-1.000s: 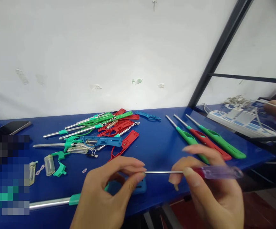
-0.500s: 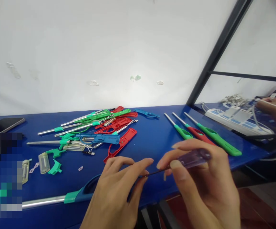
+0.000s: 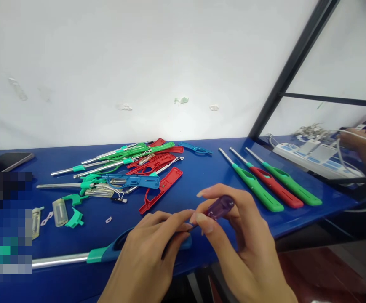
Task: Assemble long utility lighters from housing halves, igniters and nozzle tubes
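My left hand (image 3: 151, 248) is closed on the handle of a blue lighter (image 3: 115, 248), which has a teal collar and a long metal tube pointing left. Between the fingertips of my right hand (image 3: 239, 235) is a purple-handled screwdriver (image 3: 220, 207); its tip end meets my left fingertips over the blue handle, and the tip itself is hidden. Behind my hands lies a pile of lighter parts, with a blue shell (image 3: 141, 181) and a red shell (image 3: 162, 191). Clear fuel tanks (image 3: 60, 212) and a teal piece (image 3: 75, 219) lie at the left.
Two green lighters (image 3: 258, 189) and a red one (image 3: 276, 185) lie in a row at the right of the blue table (image 3: 198, 181). A phone (image 3: 7, 162) is at the left. Beyond a black frame (image 3: 285, 80) are a power strip (image 3: 315, 160) and another person's hand (image 3: 362, 147).
My right hand has moved left with the screwdriver, closer to my left hand. More of the lighters in the right-hand row shows now. The view has shifted slightly.
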The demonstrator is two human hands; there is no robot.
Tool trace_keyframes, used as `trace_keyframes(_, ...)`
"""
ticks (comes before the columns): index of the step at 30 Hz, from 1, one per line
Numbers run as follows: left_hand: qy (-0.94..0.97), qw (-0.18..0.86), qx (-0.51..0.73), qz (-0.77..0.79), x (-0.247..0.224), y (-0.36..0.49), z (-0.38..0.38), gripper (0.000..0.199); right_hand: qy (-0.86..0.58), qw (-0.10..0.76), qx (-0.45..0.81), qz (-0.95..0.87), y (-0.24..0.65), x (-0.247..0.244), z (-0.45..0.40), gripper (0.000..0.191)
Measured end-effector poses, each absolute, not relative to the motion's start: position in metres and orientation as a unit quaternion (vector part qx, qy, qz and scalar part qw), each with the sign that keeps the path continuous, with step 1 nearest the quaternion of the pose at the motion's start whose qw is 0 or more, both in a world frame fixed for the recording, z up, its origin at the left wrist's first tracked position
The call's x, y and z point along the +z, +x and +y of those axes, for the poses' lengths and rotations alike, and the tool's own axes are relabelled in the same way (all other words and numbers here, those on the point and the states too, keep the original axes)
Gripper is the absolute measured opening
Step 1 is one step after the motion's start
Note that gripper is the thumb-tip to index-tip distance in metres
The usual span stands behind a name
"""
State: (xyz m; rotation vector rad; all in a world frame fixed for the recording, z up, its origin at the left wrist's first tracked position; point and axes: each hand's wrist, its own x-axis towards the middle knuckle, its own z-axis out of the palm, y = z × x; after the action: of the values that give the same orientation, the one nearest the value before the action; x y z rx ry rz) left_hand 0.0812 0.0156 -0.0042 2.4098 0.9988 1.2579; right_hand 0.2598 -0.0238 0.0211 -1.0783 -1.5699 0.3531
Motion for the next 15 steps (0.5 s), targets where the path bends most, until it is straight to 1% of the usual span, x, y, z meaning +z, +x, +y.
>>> trace_keyframes(3,0.834,0.114,0.419,0.339,0.001,0.082,0.012,0.035,-0.45,0.574,0.157,-0.666,0.259,0.021,-0.021,0.029)
trace_keyframes(7,0.825,0.077,0.43,0.358,0.007,0.083,0.006,0.034,-0.448,0.576,0.163,-0.664,0.256,0.023,-0.02,0.031)
trace_keyframes(9,0.826,0.066,0.427,0.361,0.007,0.083,0.003,0.033,-0.445,0.573,0.168,-0.668,0.255,0.024,-0.019,0.037)
trace_keyframes(13,0.834,0.054,0.41,0.365,0.002,0.079,0.003,0.037,-0.437,0.581,0.139,-0.672,0.253,0.023,-0.014,0.058)
trace_keyframes(15,0.837,0.055,0.403,0.366,0.0,0.077,0.004,0.036,-0.423,0.588,0.126,-0.678,0.252,0.022,-0.012,0.061)
